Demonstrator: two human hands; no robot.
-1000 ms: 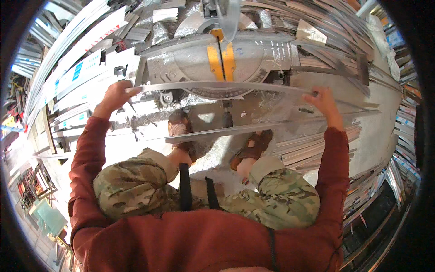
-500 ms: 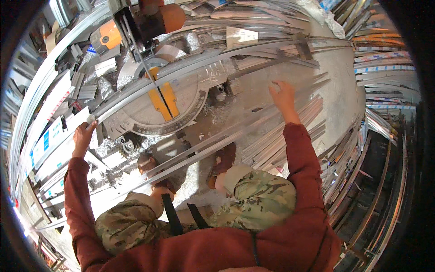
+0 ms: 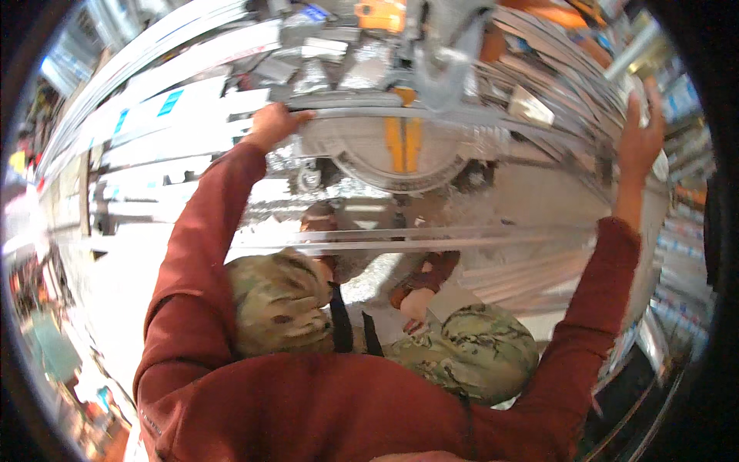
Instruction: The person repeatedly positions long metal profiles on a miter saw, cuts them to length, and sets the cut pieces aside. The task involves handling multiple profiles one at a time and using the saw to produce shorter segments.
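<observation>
A mitre saw with a round grey table [image 3: 354, 146] and a yellow slotted insert [image 3: 402, 146] is in front of me. Its head [image 3: 450, 61] is raised above the table and smeared by motion. Across the back of the table lies a long silver metal strip [image 3: 362, 112]. My left hand [image 3: 275, 125] is closed around the strip left of the insert, thumb pointing right. Far off to the right, my right hand [image 3: 640, 142] is raised with fingers stretched and apart, near the ends of some long strips. I see nothing held in it.
Two long pale strips [image 3: 400, 245] cross in front of my knees. More strips [image 3: 531, 269] lie on the right, and white-wrapped profiles [image 3: 169, 108] are stacked on the left. Behind the saw are short metal offcuts [image 3: 323, 50] and an orange tool [image 3: 381, 14].
The view has turned, so the saw sits further right and straighter. My right hand has reached further right and away. My left hand stays on the strip.
</observation>
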